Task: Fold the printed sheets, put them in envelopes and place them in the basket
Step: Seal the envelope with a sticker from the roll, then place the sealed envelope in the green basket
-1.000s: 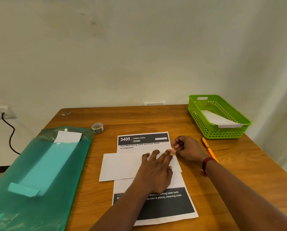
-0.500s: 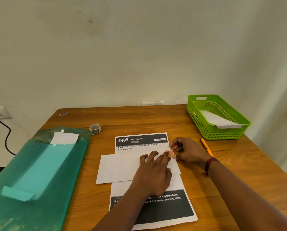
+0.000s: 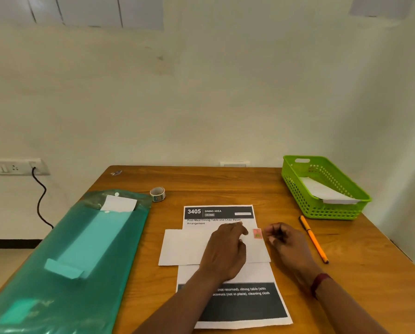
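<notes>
Left grip [image 3: 225,251] pressed flat, fingers straight, on a white envelope [image 3: 184,247] laid across the printed sheet [image 3: 247,307] at mid-table [image 3: 225,184], in the head view; right grip [image 3: 286,244] at the envelope's right end, fingers curled and empty, just beside the small red stamp [image 3: 257,233] on its upper right corner. Off to the right, green basket [image 3: 305,203] with a second envelope [image 3: 327,192] inside and an orange pen [image 3: 313,239] lying near it; to the left, tape roll [image 3: 157,194] and green folder [image 3: 57,273].
</notes>
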`<act>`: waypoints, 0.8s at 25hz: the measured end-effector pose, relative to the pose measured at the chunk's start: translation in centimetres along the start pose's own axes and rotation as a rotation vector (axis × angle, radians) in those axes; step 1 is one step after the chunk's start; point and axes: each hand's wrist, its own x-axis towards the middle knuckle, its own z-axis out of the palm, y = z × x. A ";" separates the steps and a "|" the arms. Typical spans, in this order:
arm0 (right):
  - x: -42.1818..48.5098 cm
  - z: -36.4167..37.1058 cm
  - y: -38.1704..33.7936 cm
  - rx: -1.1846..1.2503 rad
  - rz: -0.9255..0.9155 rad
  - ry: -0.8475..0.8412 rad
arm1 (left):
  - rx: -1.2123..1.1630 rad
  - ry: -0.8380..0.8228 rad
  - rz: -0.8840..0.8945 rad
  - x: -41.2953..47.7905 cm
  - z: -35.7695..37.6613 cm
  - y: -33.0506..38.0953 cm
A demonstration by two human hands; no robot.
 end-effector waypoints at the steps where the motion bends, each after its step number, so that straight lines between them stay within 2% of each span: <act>1: -0.9 0.1 -0.1 -0.026 -0.026 -0.004 | -0.032 0.042 -0.029 -0.1 -1.0 -0.4; 6: -4.7 1.4 -1.3 -0.136 -0.214 0.058 | 0.107 0.137 -0.193 -1.4 -6.7 -5.5; 9: -6.7 3.4 -3.5 -0.315 -0.361 -0.059 | 0.340 0.008 -0.332 -2.5 -8.9 -8.4; 11: -7.5 5.3 -4.8 -0.490 -0.390 -0.190 | 0.428 -0.112 -0.407 -2.6 -9.4 -9.1; 13: -7.8 7.1 -5.2 -0.673 -0.385 -0.223 | 0.464 -0.188 -0.447 -2.5 -9.5 -9.2; 15: -8.0 8.3 -5.0 -0.737 -0.391 -0.204 | 0.444 -0.192 -0.460 -2.0 -9.3 -9.2; 20: -8.5 9.1 -2.7 -0.743 -0.522 -0.108 | 0.213 -0.180 -0.598 0.4 -10.1 -9.9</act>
